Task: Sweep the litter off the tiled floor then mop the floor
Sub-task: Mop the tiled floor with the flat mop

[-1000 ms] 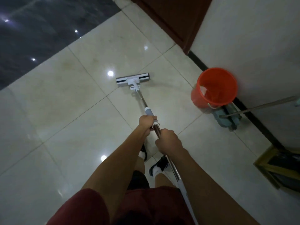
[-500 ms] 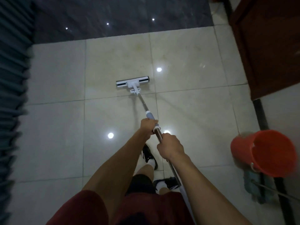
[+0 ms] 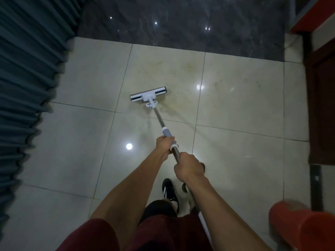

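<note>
Both hands are wrapped tight around the mop pole (image 3: 159,120), the left hand (image 3: 165,144) forward on the grey sleeve and the right hand (image 3: 188,168) just behind it on bare metal, a staggered hold that likely gives push and steering at once. Well ahead of the grip, the flat mop head (image 3: 148,96) lies on the cream tiled floor (image 3: 87,138) beside yellowish stains (image 3: 183,104), probably its target; the orange bucket (image 3: 304,225) waits behind, to the right.
</note>
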Tool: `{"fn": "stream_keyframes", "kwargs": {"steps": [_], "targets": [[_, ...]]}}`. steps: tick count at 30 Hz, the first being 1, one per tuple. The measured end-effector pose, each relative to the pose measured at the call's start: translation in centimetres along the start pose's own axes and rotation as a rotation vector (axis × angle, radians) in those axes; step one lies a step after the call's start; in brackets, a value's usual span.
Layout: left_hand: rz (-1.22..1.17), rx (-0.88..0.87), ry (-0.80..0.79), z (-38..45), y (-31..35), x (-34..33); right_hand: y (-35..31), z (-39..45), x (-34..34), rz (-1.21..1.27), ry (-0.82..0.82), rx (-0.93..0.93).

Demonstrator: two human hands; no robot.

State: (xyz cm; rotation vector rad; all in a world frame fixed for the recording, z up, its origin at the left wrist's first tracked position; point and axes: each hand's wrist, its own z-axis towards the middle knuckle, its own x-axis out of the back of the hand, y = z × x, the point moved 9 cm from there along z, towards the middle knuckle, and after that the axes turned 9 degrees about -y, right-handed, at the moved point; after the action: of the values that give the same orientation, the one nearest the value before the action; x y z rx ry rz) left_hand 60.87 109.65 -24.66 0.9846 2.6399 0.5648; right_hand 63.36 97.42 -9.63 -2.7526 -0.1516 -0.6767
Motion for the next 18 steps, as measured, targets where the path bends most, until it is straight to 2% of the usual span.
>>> {"fn": "stream_keyframes", "kwargs": {"steps": [11,18], "targets": [[-0.159,-0.049,0.097,6.8,12.8,-5.2,-4.1,10.2,13.0,-0.12,0.0,0.089],[-0.235,-0.067,0.125,10.8,18.7,-5.4,-7.7,15.2,17.3,-0.066,-0.079,0.165]]}}
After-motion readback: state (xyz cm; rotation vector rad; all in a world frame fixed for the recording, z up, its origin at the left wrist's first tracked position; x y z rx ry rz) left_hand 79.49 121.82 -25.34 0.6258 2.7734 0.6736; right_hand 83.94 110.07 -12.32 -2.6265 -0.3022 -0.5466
